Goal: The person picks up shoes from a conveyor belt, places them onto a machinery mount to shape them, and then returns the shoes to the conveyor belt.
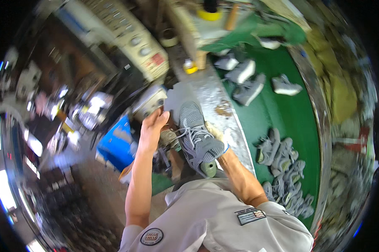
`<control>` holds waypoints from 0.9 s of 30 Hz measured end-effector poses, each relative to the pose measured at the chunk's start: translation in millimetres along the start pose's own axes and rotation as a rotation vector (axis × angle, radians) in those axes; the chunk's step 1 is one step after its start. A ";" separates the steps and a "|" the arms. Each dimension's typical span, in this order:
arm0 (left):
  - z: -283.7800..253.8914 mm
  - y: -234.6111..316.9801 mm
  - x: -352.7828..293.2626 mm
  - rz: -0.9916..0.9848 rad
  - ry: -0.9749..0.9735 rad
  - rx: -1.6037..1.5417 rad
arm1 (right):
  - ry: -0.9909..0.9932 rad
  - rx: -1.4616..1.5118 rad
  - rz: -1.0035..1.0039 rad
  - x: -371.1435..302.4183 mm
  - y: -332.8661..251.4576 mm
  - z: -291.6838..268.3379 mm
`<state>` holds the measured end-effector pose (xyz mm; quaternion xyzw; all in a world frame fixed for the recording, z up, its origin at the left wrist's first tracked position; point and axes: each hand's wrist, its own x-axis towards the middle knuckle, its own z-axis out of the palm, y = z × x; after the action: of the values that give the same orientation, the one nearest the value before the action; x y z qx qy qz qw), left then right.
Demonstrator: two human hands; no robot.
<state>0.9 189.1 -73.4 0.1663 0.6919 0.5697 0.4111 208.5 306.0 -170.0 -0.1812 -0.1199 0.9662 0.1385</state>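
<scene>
A grey mesh sneaker (192, 126) with pale laces is held up in front of my body, its toe pointing away. A green block with a hole (208, 169), looking like the end of a shoe last, sticks out at its heel end. My right hand (216, 133), in what looks like a pale glove, grips the shoe from its right side; most of its fingers are hidden behind it. Left of the shoe, my left hand (154, 124) is bare and raised, thumb apart from the fingers, with nothing seen in it. It appears just clear of the shoe.
On my right runs a green conveyor belt (277, 115) with several grey shoes (284, 159), bordered by a metal ledge (212, 98). A machine with a control panel (141, 48) stands ahead left, above a blue box (117, 143). Yellow tape (190, 67) sits by the ledge.
</scene>
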 end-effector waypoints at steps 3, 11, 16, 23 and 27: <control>-91.6 -6.3 -33.3 -0.040 0.121 -0.096 | -0.072 -0.193 0.108 34.6 41.4 85.2; -230.8 -52.9 -90.5 0.025 0.634 -0.319 | -0.119 -0.738 0.095 114.5 156.5 156.4; -269.1 -56.2 -91.0 0.216 0.770 -0.527 | -0.174 -0.961 -0.110 163.6 208.0 179.6; -273.2 -61.5 -70.1 0.352 0.774 -0.592 | -0.114 -0.497 0.032 213.1 242.4 196.7; -247.8 -86.1 -54.9 0.159 0.628 -0.800 | -0.096 -0.601 -0.032 210.1 249.7 199.2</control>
<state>-133.2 -36.2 -129.0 -0.1312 0.4950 0.8418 0.1705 -112.1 102.2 -126.5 -0.1662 -0.4095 0.8927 0.0879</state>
